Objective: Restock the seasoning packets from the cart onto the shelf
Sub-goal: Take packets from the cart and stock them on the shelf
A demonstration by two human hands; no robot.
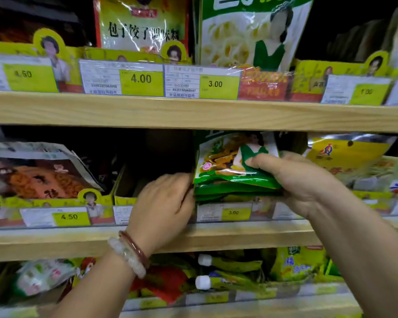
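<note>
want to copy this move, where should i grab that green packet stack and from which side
Grip the green packet stack by its lower right edge, coming from the right, as the right hand does: thumb on the front face, fingers behind. The packets are flat and stand nearly upright, so a pinch across their thickness keeps them together. The left hand steadies the stack's left edge.

Seasoning packets (pixel 235 166): green and white, orange-brown food print. Shelf (pixel 193 113) edges: pale wood grain. Price tags (pixel 143 81): white with lime-yellow panels. Bracelets (pixel 131 255): one dark red, one milky white.
</note>
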